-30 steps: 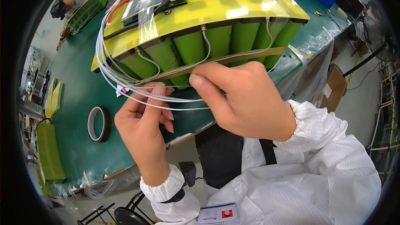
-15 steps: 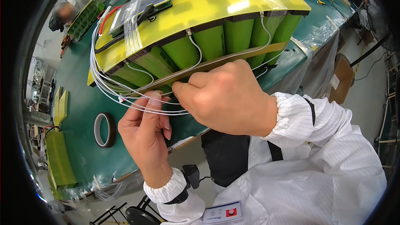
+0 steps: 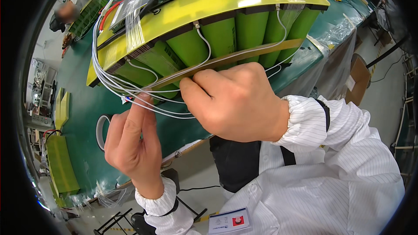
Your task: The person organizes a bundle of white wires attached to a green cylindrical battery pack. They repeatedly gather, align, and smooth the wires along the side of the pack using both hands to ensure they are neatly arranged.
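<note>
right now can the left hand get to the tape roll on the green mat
Probably yes. The left hand is pinching the white wires, and the tape roll lies flat just beside it on the green mat, nothing between them.

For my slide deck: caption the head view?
Both hands gather white wires beside a green battery pack.

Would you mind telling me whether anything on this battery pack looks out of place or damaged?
Nothing stands out. The white wires loop loosely off the battery pack only because the left hand and right hand are gathering them; the green cells look undamaged.
</note>
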Demonstrator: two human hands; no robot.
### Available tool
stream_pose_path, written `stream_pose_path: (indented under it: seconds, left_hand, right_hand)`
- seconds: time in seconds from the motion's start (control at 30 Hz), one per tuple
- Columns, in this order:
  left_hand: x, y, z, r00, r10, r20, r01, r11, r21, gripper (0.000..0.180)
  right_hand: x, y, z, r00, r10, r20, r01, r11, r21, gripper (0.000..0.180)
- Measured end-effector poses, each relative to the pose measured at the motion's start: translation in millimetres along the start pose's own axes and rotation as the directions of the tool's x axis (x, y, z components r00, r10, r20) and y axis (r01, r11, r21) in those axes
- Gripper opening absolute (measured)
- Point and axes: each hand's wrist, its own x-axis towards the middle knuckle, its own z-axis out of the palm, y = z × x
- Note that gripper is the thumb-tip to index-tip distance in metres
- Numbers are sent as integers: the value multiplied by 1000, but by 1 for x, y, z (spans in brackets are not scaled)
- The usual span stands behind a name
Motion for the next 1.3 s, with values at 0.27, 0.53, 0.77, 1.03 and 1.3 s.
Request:
stream_pose_path:
  seconds: [0.27, 0.53, 0.77, 1.03, 1.3]
  left_hand:
    - [3, -4, 2, 997, 77, -16, -77, 997, 0, 46]
    - [5, -8, 3, 994, 99, -35, -99, 995, 8, 45]
    - [6, -8, 5, 997, 37, -68, -38, 999, -13, 39]
    - [3, -14, 2, 992, 123, -22, -124, 992, -36, 40]
    - [5, -14, 0, 988, 151, -6, -152, 988, -28, 42]
  right_hand:
    - [9, -4, -12, 992, -30, 124, 35, 999, -41, 14]
    - [20, -3, -17, 984, -134, 114, 136, 991, -12, 15]
    - [16, -1, -9, 991, -122, 49, 123, 992, -20, 24]
    - [4, 2, -4, 995, -100, -6, 100, 989, 108, 32]
    - [9, 0, -8, 983, -142, 113, 134, 988, 77, 35]
